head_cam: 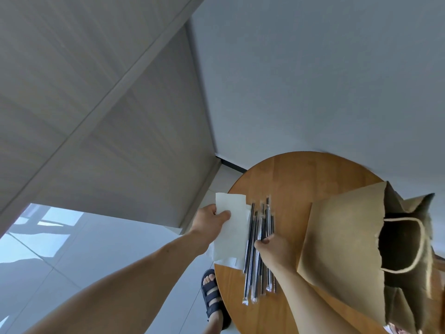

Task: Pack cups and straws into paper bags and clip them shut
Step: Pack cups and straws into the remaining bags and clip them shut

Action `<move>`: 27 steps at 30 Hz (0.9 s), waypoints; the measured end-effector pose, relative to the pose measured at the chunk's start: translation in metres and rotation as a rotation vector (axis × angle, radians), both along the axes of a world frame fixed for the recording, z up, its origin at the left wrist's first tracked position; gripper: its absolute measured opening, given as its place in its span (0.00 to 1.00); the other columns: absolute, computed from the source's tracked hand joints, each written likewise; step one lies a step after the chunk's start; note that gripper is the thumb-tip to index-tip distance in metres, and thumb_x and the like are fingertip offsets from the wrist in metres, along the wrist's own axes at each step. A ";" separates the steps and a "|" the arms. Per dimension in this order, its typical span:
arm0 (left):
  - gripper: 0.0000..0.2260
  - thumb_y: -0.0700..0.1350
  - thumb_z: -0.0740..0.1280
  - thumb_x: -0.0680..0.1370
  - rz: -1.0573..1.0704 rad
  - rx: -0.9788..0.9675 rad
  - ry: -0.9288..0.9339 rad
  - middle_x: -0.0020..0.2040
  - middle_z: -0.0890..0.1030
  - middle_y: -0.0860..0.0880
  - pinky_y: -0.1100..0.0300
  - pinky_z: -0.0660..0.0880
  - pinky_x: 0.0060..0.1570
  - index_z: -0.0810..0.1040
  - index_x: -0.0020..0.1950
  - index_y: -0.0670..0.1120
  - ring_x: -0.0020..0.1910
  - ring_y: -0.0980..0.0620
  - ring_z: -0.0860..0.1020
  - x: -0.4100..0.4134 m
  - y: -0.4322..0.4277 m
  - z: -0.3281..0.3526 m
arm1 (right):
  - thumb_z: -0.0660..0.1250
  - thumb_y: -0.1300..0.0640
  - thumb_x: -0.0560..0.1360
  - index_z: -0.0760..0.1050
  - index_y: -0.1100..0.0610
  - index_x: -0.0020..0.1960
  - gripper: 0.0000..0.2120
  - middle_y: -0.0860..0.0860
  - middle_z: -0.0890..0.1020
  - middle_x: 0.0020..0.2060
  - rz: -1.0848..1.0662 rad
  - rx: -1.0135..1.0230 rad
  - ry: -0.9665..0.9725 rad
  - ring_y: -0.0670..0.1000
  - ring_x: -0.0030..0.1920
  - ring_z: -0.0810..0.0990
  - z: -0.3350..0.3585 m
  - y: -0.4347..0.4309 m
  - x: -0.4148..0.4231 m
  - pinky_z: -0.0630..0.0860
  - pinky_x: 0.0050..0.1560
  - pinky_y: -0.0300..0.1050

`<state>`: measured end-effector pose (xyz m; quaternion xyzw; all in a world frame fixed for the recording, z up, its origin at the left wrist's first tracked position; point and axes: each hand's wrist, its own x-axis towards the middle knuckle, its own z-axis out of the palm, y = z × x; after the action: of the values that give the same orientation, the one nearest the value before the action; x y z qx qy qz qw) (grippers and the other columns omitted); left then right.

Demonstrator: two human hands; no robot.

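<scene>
Several black straws [258, 247] in clear wrappers lie side by side on the round wooden bench [296, 174], close to its left edge and running roughly from far to near. The right hand [273, 248] comes in over their middle. Its fingers [269, 238] are curled down onto the bundle and the thumb is tucked against the straws from the near side, so it pinches a few of them.

Just left of the straws, touching their edge, a flat stack of white paper [232, 235] overhangs the rim of the bench. The left hand [209, 221] grips the stack's far part, thumb pressed on top and the other fingers hidden underneath.

Right of the straws, a brown paper bag [342, 242] lies tilted on its side, its mouth open toward the right, with a pale cord handle [420, 247] looping across the dark opening. The right forearm passes between the straws and the bag.

Below the straws and beyond the bench edge, a foot in a dark sandal [213, 297] stands on the pale tiled floor [60, 256].
</scene>
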<state>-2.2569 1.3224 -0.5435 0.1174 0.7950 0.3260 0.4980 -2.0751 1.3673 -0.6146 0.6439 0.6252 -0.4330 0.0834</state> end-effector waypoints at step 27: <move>0.14 0.49 0.72 0.73 -0.227 0.388 -0.093 0.43 0.84 0.42 0.49 0.79 0.42 0.82 0.47 0.39 0.41 0.45 0.83 0.051 0.074 0.160 | 0.78 0.54 0.69 0.79 0.48 0.37 0.08 0.42 0.82 0.31 -0.351 0.384 0.697 0.45 0.34 0.81 0.213 0.054 0.004 0.74 0.38 0.38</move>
<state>-2.2055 1.3963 -0.3834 0.2844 0.6753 0.4197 0.5356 -2.0713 1.4217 -0.4015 0.5594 0.5663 -0.5081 -0.3290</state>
